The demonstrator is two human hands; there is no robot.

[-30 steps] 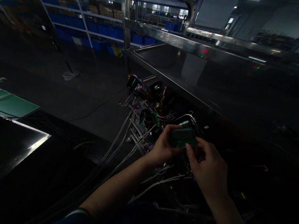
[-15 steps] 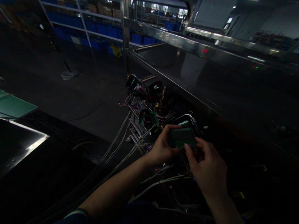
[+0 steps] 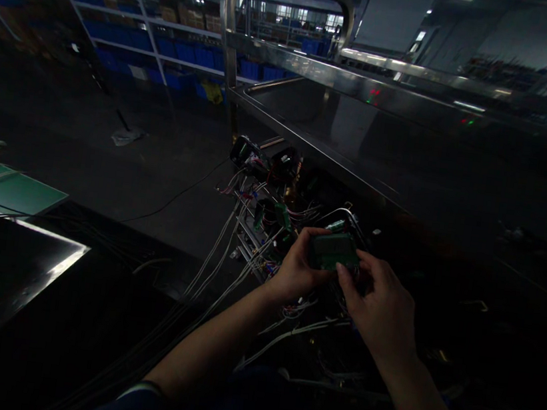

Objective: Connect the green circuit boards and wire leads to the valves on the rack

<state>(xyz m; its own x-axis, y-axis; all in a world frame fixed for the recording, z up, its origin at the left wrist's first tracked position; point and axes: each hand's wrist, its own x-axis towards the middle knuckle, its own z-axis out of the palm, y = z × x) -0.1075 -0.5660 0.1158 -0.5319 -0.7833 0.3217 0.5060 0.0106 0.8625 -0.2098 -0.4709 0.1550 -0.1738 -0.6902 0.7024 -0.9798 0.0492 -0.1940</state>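
A green board is gripped at both ends, its left end by the left hand and its lower right corner by the thumb and fingers of the right hand. Just beyond it, a tangle of thin wires is crowded around smaller green boards and a black housing; the space around the hands is cluttered by these. Pale cables are strung toward the lower left. The far side is bounded by a steel cart with a raised rail, and farther back shelving is lined with blue bins. At the left, a green panel is seen near a bright metal edge. Small red marks are shown on the cart's rail, too blurred to be read, and any print on the held board is lost in the gloom. The board's underside and several fingers are hidden, the right forearm is cut off by the frame, and much of the lower right is swallowed by darkness.
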